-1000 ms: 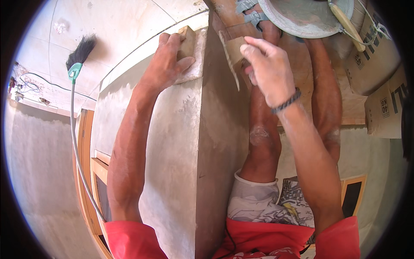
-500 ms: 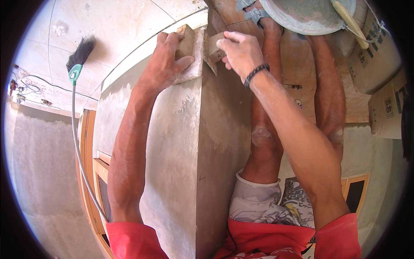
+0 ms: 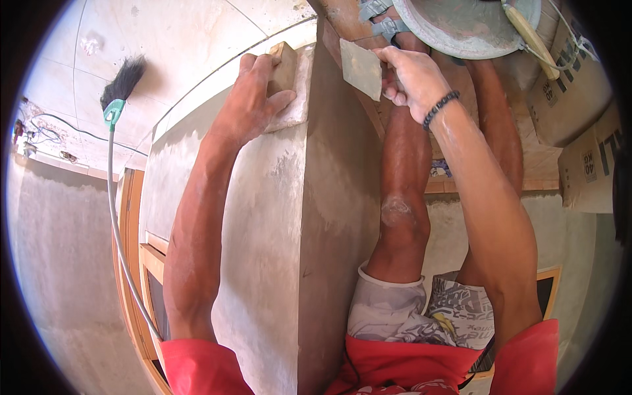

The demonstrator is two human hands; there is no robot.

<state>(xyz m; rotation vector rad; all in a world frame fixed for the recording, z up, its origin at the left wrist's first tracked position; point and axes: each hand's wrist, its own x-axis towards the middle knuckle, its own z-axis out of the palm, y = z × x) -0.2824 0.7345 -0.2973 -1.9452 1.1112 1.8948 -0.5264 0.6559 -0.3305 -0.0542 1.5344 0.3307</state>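
My left hand (image 3: 251, 99) is closed round the wooden block grip of a plaster-smeared float (image 3: 284, 69), which lies against the upper left face of the grey plastered wall (image 3: 263, 217), beside its vertical corner. Between the fingers and thumb of my right hand (image 3: 416, 80) is a thin, squarish scraper (image 3: 360, 70) coated in grey. Its flat face shows, and it is held apart from the wall, just right of the corner. A dark beaded bracelet sits on my right wrist.
A pale basin (image 3: 461, 29) with a wooden-handled tool (image 3: 532, 41) at its rim stands top right, near my feet. Brown paper sacks (image 3: 573, 99) lie at the right. On the left, a long-handled broom (image 3: 114, 112) leans by a wooden frame; a dark cable (image 3: 85, 130) runs nearby.
My right hand has drawn the scraper away from the wall corner to the right and turned its flat face into view. My left hand and the float have hardly moved.
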